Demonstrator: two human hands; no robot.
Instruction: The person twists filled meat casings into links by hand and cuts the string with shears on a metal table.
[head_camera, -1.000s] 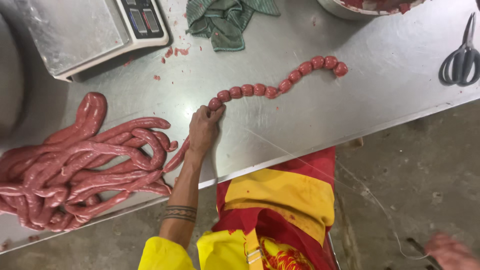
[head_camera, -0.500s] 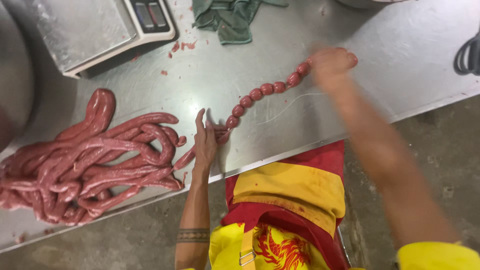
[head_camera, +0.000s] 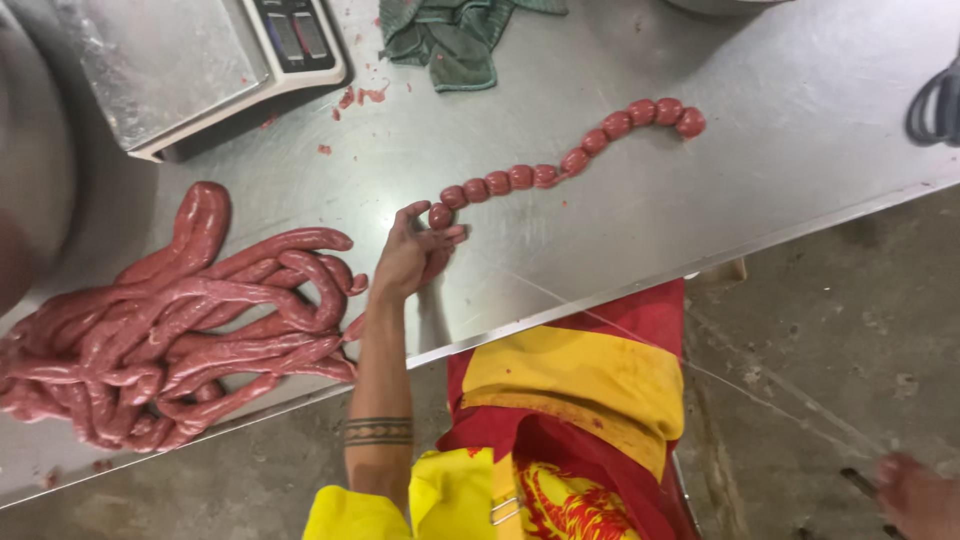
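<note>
The left hand (head_camera: 410, 255) lay on the steel table (head_camera: 760, 190) at the centre of the frame, its fingers pinching the near end of a chain of small round sausage links (head_camera: 560, 165). The chain curved across the metal toward the upper right. A big pile of unlinked sausage (head_camera: 170, 320) lay at the left, near the table edge. A scale (head_camera: 200, 60) stood in the upper left, and a green cloth (head_camera: 450, 40) in the upper middle. The right hand (head_camera: 915, 495) was in the lower right corner, blurred, above the grey concrete floor (head_camera: 820, 330); I cannot tell how open it was. A thin string (head_camera: 760, 390) ran toward it.
</note>
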